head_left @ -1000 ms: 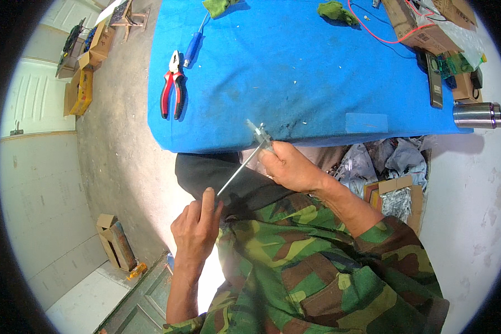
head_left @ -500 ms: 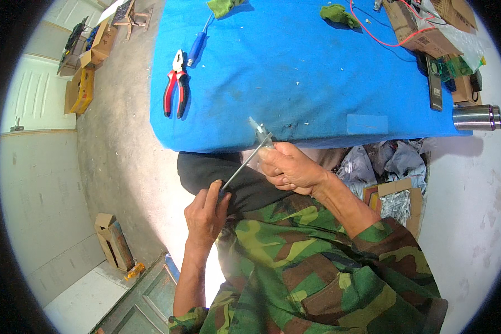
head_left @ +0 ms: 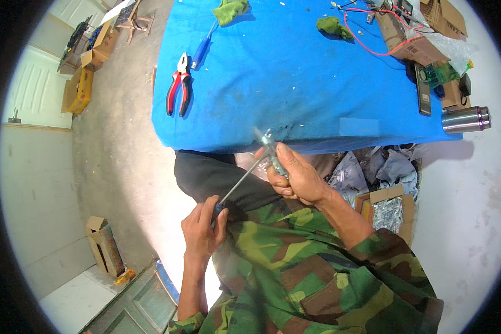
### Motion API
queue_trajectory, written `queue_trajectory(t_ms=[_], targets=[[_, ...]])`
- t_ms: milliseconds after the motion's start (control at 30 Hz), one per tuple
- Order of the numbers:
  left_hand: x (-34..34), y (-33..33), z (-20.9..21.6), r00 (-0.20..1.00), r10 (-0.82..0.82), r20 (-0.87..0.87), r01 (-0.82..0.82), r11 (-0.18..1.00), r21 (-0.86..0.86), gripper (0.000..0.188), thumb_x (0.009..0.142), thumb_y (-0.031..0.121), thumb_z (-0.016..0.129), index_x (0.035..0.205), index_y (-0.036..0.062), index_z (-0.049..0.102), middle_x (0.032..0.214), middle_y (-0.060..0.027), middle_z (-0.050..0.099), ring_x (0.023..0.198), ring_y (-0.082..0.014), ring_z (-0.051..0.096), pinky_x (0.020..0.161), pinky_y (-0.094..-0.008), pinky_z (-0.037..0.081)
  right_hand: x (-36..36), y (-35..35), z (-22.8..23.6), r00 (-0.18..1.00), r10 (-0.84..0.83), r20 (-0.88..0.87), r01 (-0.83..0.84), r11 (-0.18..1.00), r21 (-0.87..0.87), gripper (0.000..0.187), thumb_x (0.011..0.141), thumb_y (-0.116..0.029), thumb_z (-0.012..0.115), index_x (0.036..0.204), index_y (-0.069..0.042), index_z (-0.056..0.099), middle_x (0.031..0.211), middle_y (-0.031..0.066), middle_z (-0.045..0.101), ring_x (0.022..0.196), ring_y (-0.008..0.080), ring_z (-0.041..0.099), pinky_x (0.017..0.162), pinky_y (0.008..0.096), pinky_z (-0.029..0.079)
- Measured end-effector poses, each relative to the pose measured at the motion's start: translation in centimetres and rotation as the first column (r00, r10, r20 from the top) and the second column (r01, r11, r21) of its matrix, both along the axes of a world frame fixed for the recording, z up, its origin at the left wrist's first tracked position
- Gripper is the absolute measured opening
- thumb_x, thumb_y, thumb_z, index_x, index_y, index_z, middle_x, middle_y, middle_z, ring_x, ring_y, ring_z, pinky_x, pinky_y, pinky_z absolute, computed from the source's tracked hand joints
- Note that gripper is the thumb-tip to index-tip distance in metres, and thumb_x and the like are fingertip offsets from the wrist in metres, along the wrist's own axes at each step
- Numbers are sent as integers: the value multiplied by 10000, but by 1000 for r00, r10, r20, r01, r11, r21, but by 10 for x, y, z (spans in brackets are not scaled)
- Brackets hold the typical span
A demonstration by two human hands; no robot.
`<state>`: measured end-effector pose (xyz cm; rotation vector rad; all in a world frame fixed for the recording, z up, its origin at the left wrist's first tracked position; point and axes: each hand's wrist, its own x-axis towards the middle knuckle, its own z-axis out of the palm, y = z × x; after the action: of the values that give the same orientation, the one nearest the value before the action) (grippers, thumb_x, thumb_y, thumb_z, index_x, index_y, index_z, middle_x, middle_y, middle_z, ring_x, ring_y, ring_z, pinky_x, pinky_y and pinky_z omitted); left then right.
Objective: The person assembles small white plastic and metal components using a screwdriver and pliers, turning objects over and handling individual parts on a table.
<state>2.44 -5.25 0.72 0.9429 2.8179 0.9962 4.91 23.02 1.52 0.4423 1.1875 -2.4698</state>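
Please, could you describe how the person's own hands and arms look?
The left hand and right hand wear no gloves, and no watch shows. The forearms are bare below camouflage sleeves patterned in green, brown and black.

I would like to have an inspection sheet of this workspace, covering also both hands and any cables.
Surface: blue-covered table, dark smudges near its front edge, pale specks.
Job's things: held screwdriver, its shaft reaching toward a small metal part; exact contact cannot be told.
Clutter: red-and-black pliers, loose screwdriver, two green cloths, cardboard box, steel flask.
Hands: left hand closed around the held screwdriver's handle; right hand gripping the metal part.
Cables: red cable looping beside the cardboard box; its ends cannot be traced.
Surroundings: grey bags and an open carton of silvery pieces below the table's right side; white door far left.
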Motion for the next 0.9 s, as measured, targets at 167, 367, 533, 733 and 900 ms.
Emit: queue_trajectory(t_ms=[167,367,533,733,900], targets=[[11,-8,6,999,36,-17,-36,999,19,282,956,97,744,1220,34,667,815,-130,663,635,-237,649,579,-350,508,6,4,-4,983,-179,-35,179,984,1,411,1165,-435,376,1310,-91,548,788,0,549,657,96,531,550,250,403],[18,-3,11,994,82,66,-88,992,88,288,968,106,737,1234,19,673,842,-145,692,673,-218,671,617,-342,530,6,8,1,923,-368,-111,383,903,192,376,1127,-325,533,1374,-56,623,1080,23,674,964,113,609,816,277,510],[35,3,19,971,66,230,-95,989,117,283,954,122,747,1206,3,700,874,-159,727,735,-231,711,672,-343,557,11,24,-5,895,-408,-181,445,844,299,351,1080,-264,633,1369,-65,632,1172,25,709,998,98,631,849,286,517],[48,9,13,973,85,215,-120,981,153,322,893,155,799,1186,62,702,844,-133,700,699,-326,701,617,-397,550,12,23,2,830,-537,-152,557,780,285,292,1024,-114,676,1292,-24,604,1236,115,697,1034,164,674,808,326,588],[50,13,11,972,90,217,-122,983,140,322,893,163,796,1185,61,705,848,-132,700,701,-324,702,614,-403,548,13,18,2,819,-559,-131,571,773,275,283,990,-71,693,1246,-5,592,1250,143,688,1032,179,682,823,349,614]])
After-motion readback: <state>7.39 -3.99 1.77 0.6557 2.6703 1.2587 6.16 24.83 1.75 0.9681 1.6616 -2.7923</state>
